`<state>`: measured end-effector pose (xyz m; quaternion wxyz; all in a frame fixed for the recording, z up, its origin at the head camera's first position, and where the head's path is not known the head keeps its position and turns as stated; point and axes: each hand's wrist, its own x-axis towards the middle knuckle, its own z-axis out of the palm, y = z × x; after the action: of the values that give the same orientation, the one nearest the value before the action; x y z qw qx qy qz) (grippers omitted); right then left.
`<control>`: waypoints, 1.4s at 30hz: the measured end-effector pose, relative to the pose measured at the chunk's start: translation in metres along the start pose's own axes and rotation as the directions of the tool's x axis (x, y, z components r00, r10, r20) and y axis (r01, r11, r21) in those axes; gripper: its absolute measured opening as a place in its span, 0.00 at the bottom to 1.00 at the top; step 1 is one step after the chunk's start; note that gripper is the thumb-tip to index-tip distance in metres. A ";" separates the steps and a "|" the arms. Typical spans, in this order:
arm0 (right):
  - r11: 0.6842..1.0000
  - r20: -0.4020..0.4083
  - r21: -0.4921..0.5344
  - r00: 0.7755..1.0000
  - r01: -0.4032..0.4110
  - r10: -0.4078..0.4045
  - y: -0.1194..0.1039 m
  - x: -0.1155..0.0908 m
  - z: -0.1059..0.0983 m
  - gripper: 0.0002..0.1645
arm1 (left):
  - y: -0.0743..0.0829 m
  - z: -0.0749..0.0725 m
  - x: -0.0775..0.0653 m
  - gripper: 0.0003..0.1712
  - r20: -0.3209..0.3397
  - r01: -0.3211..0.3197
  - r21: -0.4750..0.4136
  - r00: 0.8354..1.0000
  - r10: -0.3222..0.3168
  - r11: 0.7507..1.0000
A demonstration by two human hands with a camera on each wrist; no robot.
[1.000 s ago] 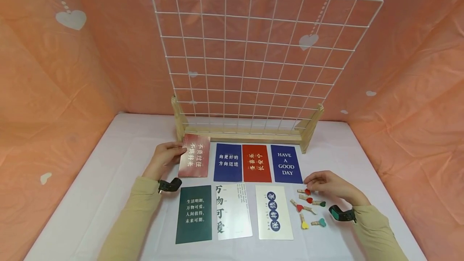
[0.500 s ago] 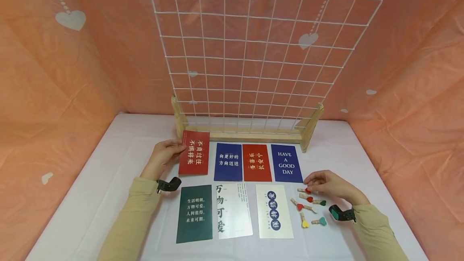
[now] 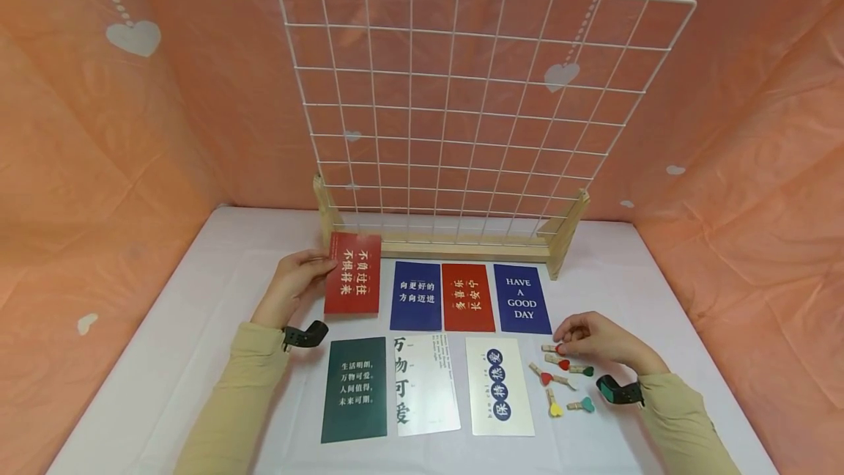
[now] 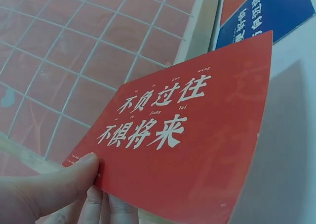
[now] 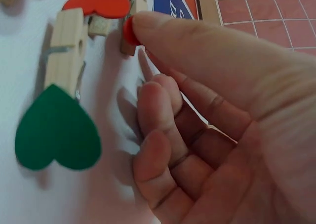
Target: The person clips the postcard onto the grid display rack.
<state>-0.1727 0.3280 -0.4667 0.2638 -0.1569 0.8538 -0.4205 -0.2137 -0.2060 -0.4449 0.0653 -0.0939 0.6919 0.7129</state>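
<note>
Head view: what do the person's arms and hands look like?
The left sleeve and right sleeve are long and tan. The left hand and right hand are gloveless. The left wrist device is black; the right wrist device, also black, shows a teal patch.

On the cloth-covered table (image 3: 240,248), six printed cards (image 3: 416,296) are laid between left fingers (image 3: 315,265) and right fingers (image 5: 154,108), heart clothespins (image 3: 581,370) by the latter, a wire-grid stand (image 3: 461,248) beyond.

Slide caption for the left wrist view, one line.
A left hand pinches a red card by its edge, a white wire grid behind.
</note>
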 end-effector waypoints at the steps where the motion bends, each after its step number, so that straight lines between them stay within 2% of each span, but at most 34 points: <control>1: 1.000 0.003 -0.001 1.000 0.003 -0.003 -0.001 0.000 0.000 0.13 | 0.001 0.000 -0.001 0.25 0.000 -0.007 -0.002 1.000 0.007 1.000; 14: 1.000 -0.013 -0.010 1.000 0.007 -0.007 -0.004 -0.003 0.000 0.10 | 0.011 0.000 -0.007 0.25 0.021 -0.007 -0.040 1.000 0.008 0.999; 21: 0.999 -0.042 -0.031 0.999 0.021 -0.022 -0.007 -0.002 -0.005 0.07 | 0.015 -0.001 -0.003 0.27 0.029 -0.015 -0.053 0.999 0.017 0.998; 26: 1.000 -0.062 -0.014 0.998 0.002 -0.003 -0.015 0.000 -0.012 0.10 | 0.020 0.001 -0.001 0.24 0.017 -0.013 -0.077 1.000 0.014 0.997; 32: 1.000 -0.065 -0.001 0.997 0.030 -0.030 -0.027 0.007 -0.021 0.10 | 0.025 0.002 0.000 0.23 0.002 -0.013 -0.084 1.000 0.014 0.996; 42: 0.997 -0.097 0.032 0.993 0.070 -0.067 -0.046 0.021 -0.020 0.12 | 0.031 0.005 -0.003 0.21 0.002 -0.034 -0.102 0.999 0.035 0.994</control>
<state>-0.1995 0.3035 -0.4264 0.2107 -0.1611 0.8519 -0.4515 -0.2179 -0.2015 -0.4134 0.0495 -0.0837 0.6559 0.7486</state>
